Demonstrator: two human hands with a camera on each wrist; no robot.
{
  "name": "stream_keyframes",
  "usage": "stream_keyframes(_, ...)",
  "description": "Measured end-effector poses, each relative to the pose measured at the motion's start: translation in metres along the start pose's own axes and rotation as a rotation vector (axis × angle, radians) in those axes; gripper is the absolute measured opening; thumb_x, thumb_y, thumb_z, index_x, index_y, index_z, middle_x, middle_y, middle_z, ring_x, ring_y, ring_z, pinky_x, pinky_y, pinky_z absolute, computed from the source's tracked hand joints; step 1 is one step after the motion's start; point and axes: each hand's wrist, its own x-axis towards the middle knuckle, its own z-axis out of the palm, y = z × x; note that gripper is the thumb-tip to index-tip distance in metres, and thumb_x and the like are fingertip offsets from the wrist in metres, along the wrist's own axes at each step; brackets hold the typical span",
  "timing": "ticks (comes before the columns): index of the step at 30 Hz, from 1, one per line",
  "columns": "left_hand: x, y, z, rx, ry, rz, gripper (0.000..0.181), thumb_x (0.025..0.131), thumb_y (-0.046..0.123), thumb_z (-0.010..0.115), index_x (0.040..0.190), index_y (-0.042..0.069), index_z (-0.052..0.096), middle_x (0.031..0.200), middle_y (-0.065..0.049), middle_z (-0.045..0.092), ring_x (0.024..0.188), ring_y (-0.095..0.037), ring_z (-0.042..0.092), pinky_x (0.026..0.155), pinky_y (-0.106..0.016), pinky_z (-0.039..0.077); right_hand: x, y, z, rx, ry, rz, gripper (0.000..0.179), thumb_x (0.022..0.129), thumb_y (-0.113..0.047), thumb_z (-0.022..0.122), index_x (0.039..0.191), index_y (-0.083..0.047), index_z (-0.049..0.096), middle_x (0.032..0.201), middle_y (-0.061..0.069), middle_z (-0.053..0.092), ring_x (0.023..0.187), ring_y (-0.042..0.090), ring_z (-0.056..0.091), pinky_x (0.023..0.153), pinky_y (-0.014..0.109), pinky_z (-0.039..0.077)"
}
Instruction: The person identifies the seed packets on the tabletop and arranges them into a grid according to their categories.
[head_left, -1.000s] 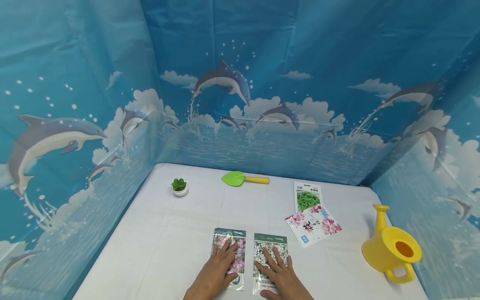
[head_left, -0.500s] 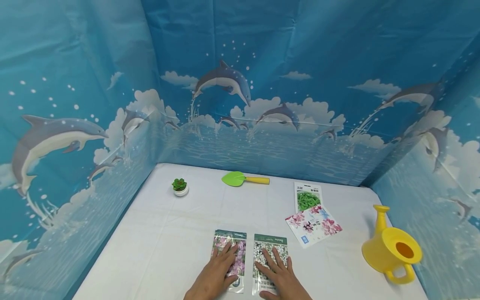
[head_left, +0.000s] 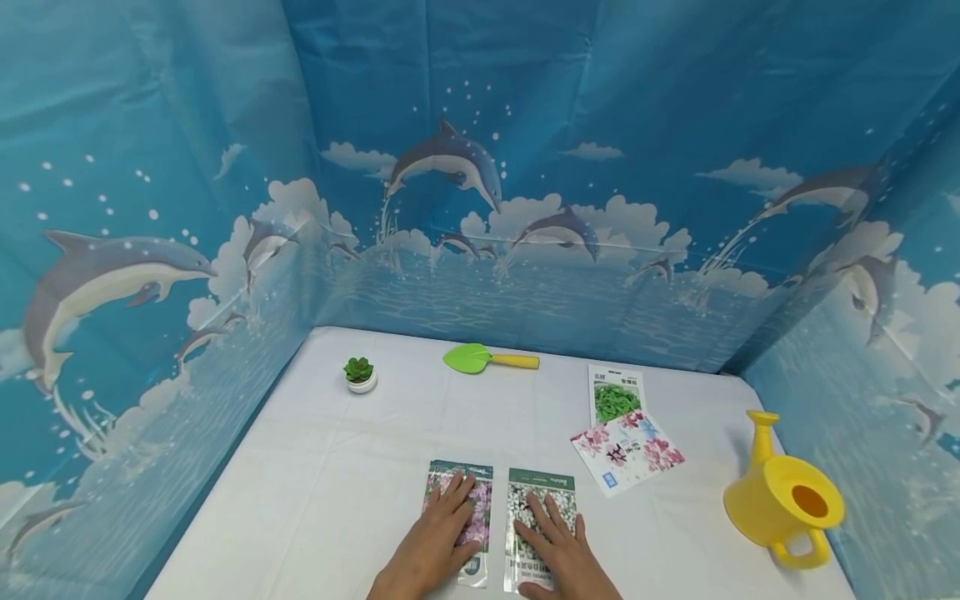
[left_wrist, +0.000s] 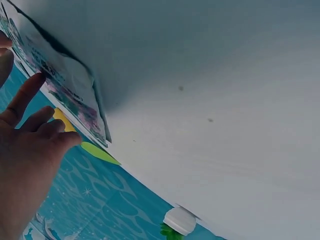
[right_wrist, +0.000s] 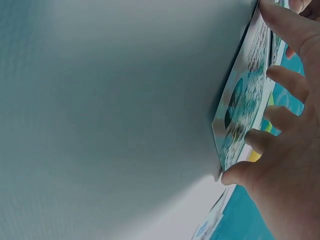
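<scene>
Near the front edge, my left hand rests on a seed packet with pink-purple flowers, its fingers straight and pointing forward. My right hand lies with spread fingers on a second packet, printed with white flowers. The two packets are side by side with a narrow gap between them, dark green strips at the far ends. In the left wrist view the purple packet shows under the fingertips. The right wrist view shows the thumb and fingers touching the white-flower packet.
A pink-blossom packet overlaps a green-leaf seed packet to the right. A yellow watering can stands at the far right. Behind are a green trowel with a yellow handle and a small potted succulent. Dolphin-print curtains enclose the table.
The packets have slid very slightly toward the front edge. My left fingers have shifted closer together on the purple packet. My right hand stays nearly in place.
</scene>
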Motion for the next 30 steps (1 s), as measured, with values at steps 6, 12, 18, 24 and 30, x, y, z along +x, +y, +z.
stream_keyframes(6, 0.007, 0.002, 0.0, 0.045, 0.018, 0.032, 0.032, 0.1, 0.037, 0.077, 0.118, 0.011, 0.071, 0.173, -0.012, 0.037, 0.162, -0.034, 0.03, 0.129, -0.06, 0.028, -0.001, -0.003, -0.002, -0.005, 0.033, 0.02, 0.08, 0.096, -0.059, 0.074, 0.156, -0.008, 0.058, 0.172, 0.025, 0.033, 0.155, 0.058, 0.025, 0.1, 0.098, 0.022)
stream_keyframes(12, 0.013, 0.005, -0.002, 0.043, -0.006, 0.059, 0.027, 0.101, 0.032, 0.077, 0.118, 0.013, 0.068, 0.173, -0.012, 0.039, 0.162, -0.034, 0.031, 0.129, -0.061, 0.028, -0.002, -0.004, -0.014, -0.019, 0.094, 0.141, 0.082, 0.094, -0.049, 0.081, 0.16, -0.009, 0.053, 0.174, 0.023, 0.032, 0.159, 0.054, 0.022, 0.113, 0.089, 0.022)
stream_keyframes(18, 0.016, 0.008, -0.003, 0.041, -0.026, 0.052, 0.041, 0.101, 0.032, 0.078, 0.135, 0.011, 0.069, 0.172, -0.011, 0.04, 0.161, -0.033, 0.033, 0.129, -0.06, 0.03, 0.001, 0.006, -0.03, -0.097, 0.206, 0.227, 0.079, 0.097, -0.038, 0.082, 0.162, -0.006, 0.049, 0.173, 0.024, 0.032, 0.159, 0.054, 0.024, 0.117, 0.084, 0.023)
stream_keyframes(24, 0.02, 0.01, -0.001, 0.045, -0.049, 0.049, 0.053, 0.101, 0.035, 0.077, 0.147, 0.011, 0.064, 0.173, -0.01, 0.038, 0.162, -0.032, 0.033, 0.128, -0.06, 0.032, 0.007, 0.03, -0.043, -0.166, 0.334, 0.241, 0.076, 0.1, -0.033, 0.079, 0.161, -0.001, 0.048, 0.17, 0.033, 0.031, 0.154, 0.062, 0.025, 0.111, 0.089, 0.026)
stream_keyframes(30, 0.029, 0.014, -0.001, 0.078, -0.064, 0.084, 0.058, 0.103, 0.037, 0.075, 0.153, 0.014, 0.06, 0.175, -0.009, 0.034, 0.163, -0.029, 0.03, 0.127, -0.06, 0.035, 0.014, 0.053, -0.059, -0.216, 0.348, 0.312, 0.081, 0.101, -0.041, 0.076, 0.162, 0.002, 0.045, 0.169, 0.038, 0.027, 0.154, 0.066, 0.02, 0.11, 0.092, 0.021)
